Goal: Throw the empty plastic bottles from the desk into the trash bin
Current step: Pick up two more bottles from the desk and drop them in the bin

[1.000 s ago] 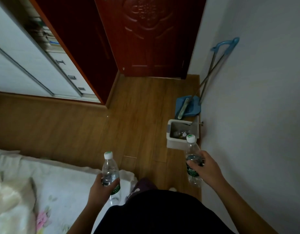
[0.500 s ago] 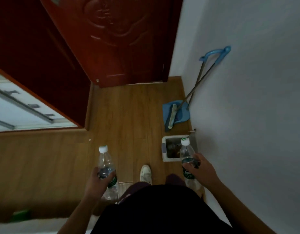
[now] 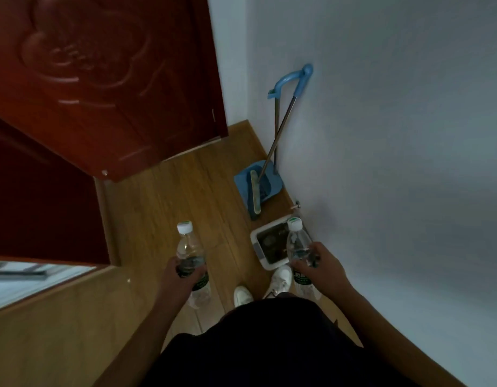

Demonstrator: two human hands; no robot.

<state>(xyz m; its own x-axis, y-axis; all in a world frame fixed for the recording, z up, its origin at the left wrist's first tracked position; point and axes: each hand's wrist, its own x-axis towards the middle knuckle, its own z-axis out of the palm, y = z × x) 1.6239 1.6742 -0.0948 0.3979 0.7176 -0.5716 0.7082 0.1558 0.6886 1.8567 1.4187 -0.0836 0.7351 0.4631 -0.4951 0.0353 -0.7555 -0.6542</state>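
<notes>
My left hand [image 3: 177, 277] grips a clear plastic bottle [image 3: 189, 247] with a white cap and green label, held upright over the wooden floor. My right hand [image 3: 321, 268] holds a second clear bottle [image 3: 296, 241] of the same kind, upright, its cap overlapping the right rim of the trash bin. The white square trash bin [image 3: 260, 254] stands open on the floor against the right wall, just ahead of my feet, with dark contents inside.
A blue dustpan [image 3: 243, 181] and a broom [image 3: 281, 129] with a blue handle lean on the wall just beyond the bin. A dark red door [image 3: 102, 79] is at the left. My white shoes [image 3: 281, 277] stand close to the bin.
I have walked closer to the bin, which now lies just in front of my feet. Both hands still hold their bottles upright. The bed has dropped out of view.
</notes>
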